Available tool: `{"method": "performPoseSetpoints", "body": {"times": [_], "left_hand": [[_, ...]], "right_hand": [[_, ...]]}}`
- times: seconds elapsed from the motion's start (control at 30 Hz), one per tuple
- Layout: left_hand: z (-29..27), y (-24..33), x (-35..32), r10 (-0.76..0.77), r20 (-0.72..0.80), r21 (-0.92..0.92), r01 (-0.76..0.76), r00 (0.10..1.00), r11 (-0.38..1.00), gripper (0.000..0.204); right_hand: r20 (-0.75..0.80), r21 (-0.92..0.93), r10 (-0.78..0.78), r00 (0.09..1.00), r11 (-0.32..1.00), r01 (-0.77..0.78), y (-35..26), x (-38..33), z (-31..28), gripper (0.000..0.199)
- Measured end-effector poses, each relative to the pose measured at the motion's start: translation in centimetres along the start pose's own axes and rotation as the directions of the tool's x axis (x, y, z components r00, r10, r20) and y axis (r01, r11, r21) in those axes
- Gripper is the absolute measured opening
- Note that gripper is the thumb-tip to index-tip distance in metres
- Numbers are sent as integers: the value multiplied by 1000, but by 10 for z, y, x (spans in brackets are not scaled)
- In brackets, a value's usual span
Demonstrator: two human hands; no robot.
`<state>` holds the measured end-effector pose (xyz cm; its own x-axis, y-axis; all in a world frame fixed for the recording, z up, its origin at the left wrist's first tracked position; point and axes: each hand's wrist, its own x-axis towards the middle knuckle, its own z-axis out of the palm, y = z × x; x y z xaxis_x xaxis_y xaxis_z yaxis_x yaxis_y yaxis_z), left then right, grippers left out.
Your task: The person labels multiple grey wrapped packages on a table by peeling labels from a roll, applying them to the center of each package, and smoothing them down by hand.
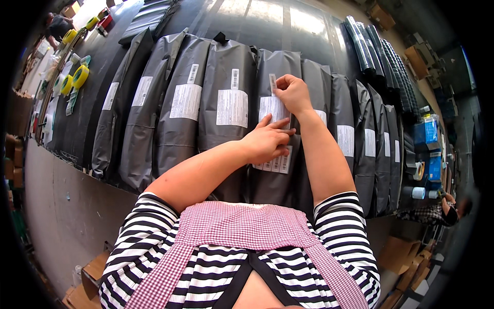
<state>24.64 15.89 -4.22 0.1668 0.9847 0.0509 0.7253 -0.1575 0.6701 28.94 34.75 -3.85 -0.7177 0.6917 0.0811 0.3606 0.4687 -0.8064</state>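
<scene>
Several grey plastic mailing bags lie side by side across the dark table, most with a white label. On the middle mailing bag (280, 62), my right hand (294, 95) pinches the edge of a small barcode sticker (272, 82), just above the bag's large white label (270, 107). My left hand (270, 139) rests lower on the same bag, fingers spread, over the top of a sheet of barcode stickers (278, 164). That sheet lies on the bag and is partly hidden by the hand. The neighbouring bag to the left (226, 67) bears both a label and a barcode sticker.
Tape rolls (80, 77) sit at the table's left edge. Black plastic film rolls (360, 46) lie at the far right, with blue boxes (427, 133) nearer. A folded stack of grey bags (149, 20) is at the back left. Other people stand at far left and right.
</scene>
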Motion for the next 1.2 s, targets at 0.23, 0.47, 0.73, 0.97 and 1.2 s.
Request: {"method": "performPoseSetpoints", "body": {"times": [0.23, 0.47, 0.73, 0.97, 1.2], "left_hand": [[2, -2, -2, 8, -18, 4, -8, 1000, 1000, 23], [1, 5, 0, 13, 2, 60, -13, 1000, 998, 24], [-6, -5, -10, -154, -263, -343, 56, 952, 938, 27], [-25, 17, -4, -231, -350, -528, 13, 908, 849, 24], [-38, 33, 3, -254, -239, -513, 100, 937, 853, 20]], "right_hand": [[-144, -351, -236, 961, 920, 174, -13, -4, 9, 44], [-292, -372, -31, 956, 924, -84, 7, 51, 10, 45], [129, 476, 54, 990, 873, -110, -8, -46, -41, 31], [166, 529, 64, 984, 836, -143, -34, -160, -57, 30], [-32, 301, 131, 991, 947, -115, -40, -179, -62, 19]]}}
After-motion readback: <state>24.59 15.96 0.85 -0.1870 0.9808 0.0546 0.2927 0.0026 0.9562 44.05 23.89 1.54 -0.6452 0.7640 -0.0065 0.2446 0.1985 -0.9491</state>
